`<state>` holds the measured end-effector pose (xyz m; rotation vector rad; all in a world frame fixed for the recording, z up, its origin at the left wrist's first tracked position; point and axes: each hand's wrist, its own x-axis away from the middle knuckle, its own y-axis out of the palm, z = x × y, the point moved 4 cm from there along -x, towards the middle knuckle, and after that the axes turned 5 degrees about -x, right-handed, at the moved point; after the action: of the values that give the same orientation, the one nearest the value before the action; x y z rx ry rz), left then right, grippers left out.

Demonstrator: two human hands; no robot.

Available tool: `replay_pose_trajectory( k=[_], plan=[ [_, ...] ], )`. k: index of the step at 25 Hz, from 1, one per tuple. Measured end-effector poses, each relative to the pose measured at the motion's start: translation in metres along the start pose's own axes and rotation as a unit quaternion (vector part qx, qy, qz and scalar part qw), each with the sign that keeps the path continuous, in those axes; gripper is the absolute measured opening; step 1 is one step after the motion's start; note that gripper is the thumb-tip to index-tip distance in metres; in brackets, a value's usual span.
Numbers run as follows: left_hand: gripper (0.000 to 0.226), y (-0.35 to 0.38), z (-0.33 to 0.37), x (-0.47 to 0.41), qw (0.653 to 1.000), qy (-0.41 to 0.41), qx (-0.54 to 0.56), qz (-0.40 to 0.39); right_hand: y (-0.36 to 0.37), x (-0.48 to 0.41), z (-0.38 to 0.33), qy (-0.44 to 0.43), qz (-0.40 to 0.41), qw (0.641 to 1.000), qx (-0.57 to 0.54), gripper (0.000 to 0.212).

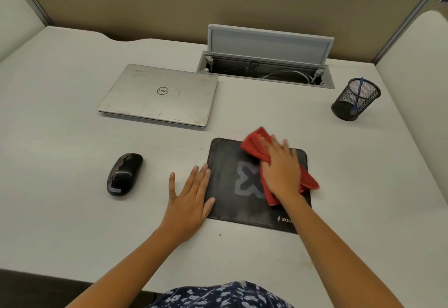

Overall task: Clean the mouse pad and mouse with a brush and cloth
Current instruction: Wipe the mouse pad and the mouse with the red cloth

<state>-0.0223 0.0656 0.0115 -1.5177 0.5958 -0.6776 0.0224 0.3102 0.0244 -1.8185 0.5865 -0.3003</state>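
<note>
A black mouse pad with a grey X logo lies on the white desk. My right hand presses flat, fingers straight, on a red cloth spread over the pad's far right part. Flat on the desk, my left hand rests with its fingers straight, the thumb and index finger lying on the pad's left edge. A black mouse sits on the desk to the left of the pad, apart from both hands. A blue-handled brush stands in the mesh cup at the right.
A shut silver laptop lies behind the mouse. An open cable hatch with its lid up sits at the back. A black mesh pen cup stands at the far right. A beige partition runs along the back of the desk.
</note>
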Motion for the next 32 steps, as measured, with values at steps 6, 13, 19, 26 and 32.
replay_pose_trajectory(
  k=[6, 13, 19, 26, 32],
  plan=[
    [0.074, 0.001, 0.001, 0.000, 1.000, -0.002, 0.002, -0.006, -0.025, 0.033, 0.056, 0.104, 0.031, 0.994, -0.035, 0.057],
    [0.075, 0.002, -0.001, -0.001, 1.000, -0.011, -0.006, -0.015, -0.033, 0.118, 0.063, -0.112, -0.086, 0.986, -0.092, 0.073],
    [0.061, -0.010, -0.012, -0.011, 0.997, -0.028, 0.077, 0.013, -0.012, 0.122, -0.010, -0.205, -0.170, 0.949, -0.166, 0.079],
    [0.032, -0.024, -0.024, -0.010, 0.981, -0.071, 0.155, 0.092, -0.096, 0.134, 0.098, -0.068, -0.057, 0.990, -0.106, 0.053],
    [0.031, -0.029, -0.024, -0.017, 0.975, -0.087, 0.170, 0.116, -0.076, 0.094, 0.015, -0.088, 0.057, 0.978, -0.183, 0.060]
  ],
)
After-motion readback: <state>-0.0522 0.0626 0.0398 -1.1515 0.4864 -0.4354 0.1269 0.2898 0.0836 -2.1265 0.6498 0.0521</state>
